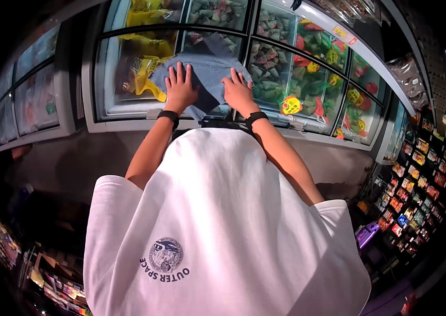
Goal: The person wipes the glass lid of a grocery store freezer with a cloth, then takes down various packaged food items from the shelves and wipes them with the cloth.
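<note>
A blue-grey cloth lies spread over the glass top of a display freezer, across the dark frame between panes. My left hand rests flat on the cloth's left part, fingers spread and pointing away from me. My right hand is on the cloth's right part, its fingers apart, the index finger bent toward the left. Dark bands circle both wrists. Under the glass on the left are yellow packages; to the right are packs in green netting with yellow and red labels.
A second freezer stands at the left. A curved white rail with a price tag runs above the freezer's right side. Packets hang at the upper right, and shelves of small colourful packages fill the right. A person is partly visible at the far left edge.
</note>
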`<state>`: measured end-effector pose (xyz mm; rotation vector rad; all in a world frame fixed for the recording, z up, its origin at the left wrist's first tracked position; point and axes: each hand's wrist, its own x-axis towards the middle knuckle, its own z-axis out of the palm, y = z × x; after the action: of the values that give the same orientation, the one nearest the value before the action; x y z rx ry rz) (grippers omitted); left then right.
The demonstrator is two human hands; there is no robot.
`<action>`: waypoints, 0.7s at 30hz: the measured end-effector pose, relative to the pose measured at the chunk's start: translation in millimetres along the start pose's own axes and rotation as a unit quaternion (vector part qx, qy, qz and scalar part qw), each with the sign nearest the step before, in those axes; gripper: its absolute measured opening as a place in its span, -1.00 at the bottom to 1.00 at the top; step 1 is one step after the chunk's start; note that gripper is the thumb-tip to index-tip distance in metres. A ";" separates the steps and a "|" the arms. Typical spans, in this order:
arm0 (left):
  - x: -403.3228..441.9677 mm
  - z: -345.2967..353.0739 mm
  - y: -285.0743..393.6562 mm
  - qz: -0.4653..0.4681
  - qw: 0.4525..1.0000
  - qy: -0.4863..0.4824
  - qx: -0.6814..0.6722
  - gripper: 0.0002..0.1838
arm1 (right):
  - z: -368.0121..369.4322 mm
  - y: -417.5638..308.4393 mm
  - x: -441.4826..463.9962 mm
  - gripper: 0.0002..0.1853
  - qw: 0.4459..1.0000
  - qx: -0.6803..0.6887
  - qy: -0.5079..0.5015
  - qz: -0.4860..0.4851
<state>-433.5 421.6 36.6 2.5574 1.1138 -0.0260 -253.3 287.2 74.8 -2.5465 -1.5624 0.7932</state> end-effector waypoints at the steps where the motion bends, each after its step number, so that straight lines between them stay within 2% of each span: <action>1: 9.2 1.9 -2.2 0.007 1.000 0.004 0.002 -0.06 | -3.4 0.1 7.2 -0.68 1.000 0.019 0.003 0.007; 6: 60.6 2.9 -7.5 0.024 0.999 0.017 0.026 -0.08 | -19.6 -2.1 38.1 -0.65 0.999 0.033 0.022 0.021; 10: 87.9 3.9 -14.7 0.018 0.997 -0.015 0.070 -0.13 | -28.1 2.4 65.1 -0.65 0.998 0.033 0.016 0.042; 12: 99.7 1.5 -20.3 0.041 0.997 0.027 0.063 -0.16 | -34.5 3.1 79.0 -0.59 0.998 0.031 0.021 0.042; 14: 105.8 0.3 -25.3 0.041 0.998 0.037 0.031 -0.19 | -42.8 1.8 90.8 -0.52 0.997 -0.062 -0.009 0.040; 16: 112.4 1.6 -28.9 0.023 0.998 0.056 0.036 -0.18 | -50.3 1.8 105.6 -0.43 0.996 -0.073 -0.033 0.050; 19: 119.4 0.1 -37.3 0.042 0.993 0.109 -0.009 -0.21 | -58.3 -2.6 117.3 -0.36 0.993 -0.083 -0.070 0.055; 20: 118.5 -0.6 -38.4 0.037 0.995 0.093 -0.003 -0.21 | -59.6 -6.5 119.5 -0.37 0.987 -0.119 -0.093 0.057; 21: 116.2 0.7 -39.8 0.038 0.994 0.107 -0.008 -0.21 | -57.8 -9.2 119.2 -0.38 0.990 -0.100 -0.084 0.061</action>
<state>-381.5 528.5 5.6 2.6330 1.0848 0.2795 -192.3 405.1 80.4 -2.8076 -1.6203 0.9320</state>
